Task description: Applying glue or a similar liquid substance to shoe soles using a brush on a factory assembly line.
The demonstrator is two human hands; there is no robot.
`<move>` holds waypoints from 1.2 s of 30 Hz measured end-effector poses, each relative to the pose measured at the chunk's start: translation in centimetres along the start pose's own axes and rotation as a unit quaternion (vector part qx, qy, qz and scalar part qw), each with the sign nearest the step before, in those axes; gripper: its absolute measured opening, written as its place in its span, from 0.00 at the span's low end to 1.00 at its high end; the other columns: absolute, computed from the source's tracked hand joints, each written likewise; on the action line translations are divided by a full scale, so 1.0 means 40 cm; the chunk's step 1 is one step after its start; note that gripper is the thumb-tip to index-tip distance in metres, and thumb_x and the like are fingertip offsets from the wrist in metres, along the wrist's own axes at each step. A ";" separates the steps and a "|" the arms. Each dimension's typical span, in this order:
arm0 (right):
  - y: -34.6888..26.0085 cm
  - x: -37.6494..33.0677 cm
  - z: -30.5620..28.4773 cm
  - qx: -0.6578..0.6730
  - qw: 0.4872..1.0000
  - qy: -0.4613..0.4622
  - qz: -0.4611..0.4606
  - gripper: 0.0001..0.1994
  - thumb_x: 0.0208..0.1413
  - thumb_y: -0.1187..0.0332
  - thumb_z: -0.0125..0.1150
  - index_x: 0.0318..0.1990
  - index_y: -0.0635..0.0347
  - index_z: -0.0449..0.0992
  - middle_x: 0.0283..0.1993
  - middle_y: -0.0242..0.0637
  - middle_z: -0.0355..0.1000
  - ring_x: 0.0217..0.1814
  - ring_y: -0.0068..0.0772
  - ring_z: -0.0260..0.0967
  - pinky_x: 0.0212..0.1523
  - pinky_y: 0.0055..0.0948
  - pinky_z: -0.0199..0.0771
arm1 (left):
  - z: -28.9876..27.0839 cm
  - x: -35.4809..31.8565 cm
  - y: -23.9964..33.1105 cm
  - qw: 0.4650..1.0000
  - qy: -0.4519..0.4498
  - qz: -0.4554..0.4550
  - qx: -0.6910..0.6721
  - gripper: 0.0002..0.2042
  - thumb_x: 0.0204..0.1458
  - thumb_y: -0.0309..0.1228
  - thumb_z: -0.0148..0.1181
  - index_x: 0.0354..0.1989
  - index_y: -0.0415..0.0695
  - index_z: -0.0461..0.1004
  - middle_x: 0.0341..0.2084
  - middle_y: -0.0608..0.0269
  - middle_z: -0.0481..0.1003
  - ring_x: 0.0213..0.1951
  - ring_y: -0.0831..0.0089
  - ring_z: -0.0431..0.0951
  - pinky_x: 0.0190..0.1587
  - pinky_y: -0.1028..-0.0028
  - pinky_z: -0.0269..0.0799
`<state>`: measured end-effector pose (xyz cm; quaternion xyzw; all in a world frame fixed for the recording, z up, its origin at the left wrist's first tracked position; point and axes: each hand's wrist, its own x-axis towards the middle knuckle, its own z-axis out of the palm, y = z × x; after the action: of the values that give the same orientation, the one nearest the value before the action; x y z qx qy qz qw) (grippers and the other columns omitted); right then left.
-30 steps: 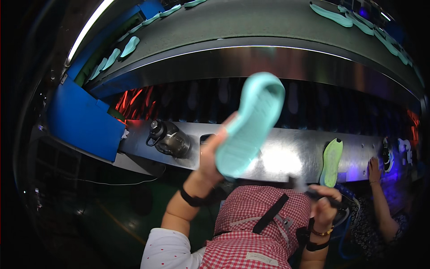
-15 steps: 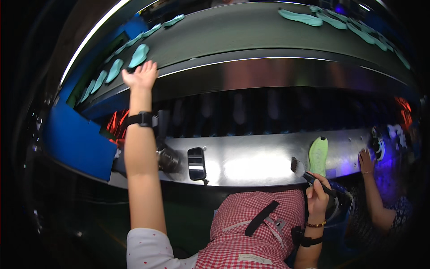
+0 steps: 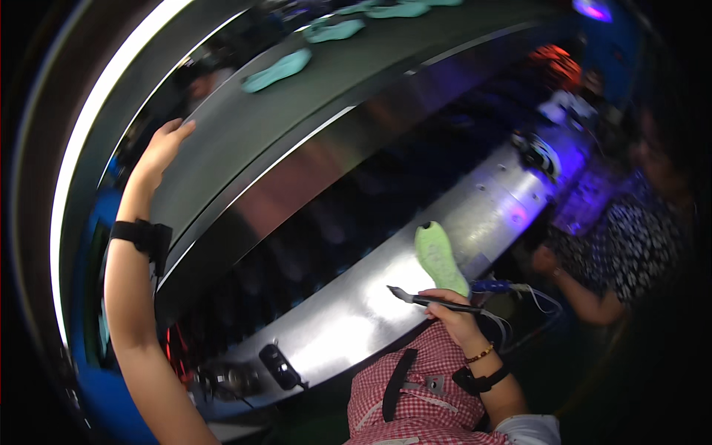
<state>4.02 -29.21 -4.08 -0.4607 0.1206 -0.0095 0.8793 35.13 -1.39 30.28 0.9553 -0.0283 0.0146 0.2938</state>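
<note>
My left hand is stretched far out over the dark conveyor belt, near its far edge. The fingers are extended and hold nothing. Ahead and to the right of it, a teal shoe sole lies on the belt, apart from the hand. A brush with a black handle is held in my right hand, its bristles pointing left above the metal worktop. Just beyond that hand, a lime-green sole rests on the worktop, its near end close to my fingers.
More teal soles lie farther along the belt. A black rectangular device and a dark round metal object sit at the worktop's near left. A co-worker is at the right, near a black-and-white shoe. A cable hangs nearby.
The view has turned right and tilted. My left hand has moved from beside the teal soles toward the belt's far edge. My right hand keeps the brush. The co-worker's hand has left the worktop.
</note>
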 end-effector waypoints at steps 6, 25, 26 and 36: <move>0.003 0.037 -0.022 0.000 1.000 -0.001 -0.014 0.12 0.51 0.71 0.56 0.43 0.64 0.72 0.40 0.35 0.72 0.34 0.18 0.67 0.35 0.15 0.69 | 0.167 0.231 0.142 0.940 -0.057 0.192 0.276 0.39 0.45 0.47 0.57 0.57 0.30 0.50 0.54 0.41 0.58 0.59 0.58 0.55 0.59 0.70 0.48; 0.007 0.059 -0.071 0.003 0.998 -0.050 -0.027 0.23 0.60 0.51 0.35 0.42 0.60 0.73 0.43 0.33 0.70 0.31 0.18 0.65 0.32 0.18 0.67 | 0.199 0.566 0.100 0.953 -0.001 0.240 0.186 0.28 0.49 0.44 0.55 0.50 0.31 0.62 0.41 0.48 0.70 0.44 0.65 0.69 0.47 0.73 0.62; 0.001 0.050 -0.070 0.005 0.998 -0.050 -0.029 0.23 0.60 0.51 0.35 0.42 0.60 0.73 0.43 0.33 0.70 0.31 0.18 0.65 0.32 0.18 0.67 | 0.163 0.579 0.092 0.934 0.026 0.285 0.213 0.20 0.50 0.43 0.54 0.35 0.33 0.69 0.26 0.56 0.72 0.31 0.72 0.69 0.35 0.73 0.64; 0.004 0.029 -0.057 0.177 0.984 -0.013 -0.015 0.19 0.58 0.57 0.45 0.41 0.67 0.71 0.34 0.35 0.71 0.34 0.19 0.68 0.39 0.21 0.71 | 0.048 -0.086 0.067 0.923 -0.073 0.268 0.265 0.13 0.56 0.33 0.46 0.23 0.39 0.57 0.19 0.64 0.54 0.25 0.79 0.54 0.27 0.76 0.55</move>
<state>4.62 -31.10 -5.69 -0.3000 0.0984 -0.0382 0.9481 31.54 -4.53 30.04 0.9535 -0.2998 0.0296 0.0121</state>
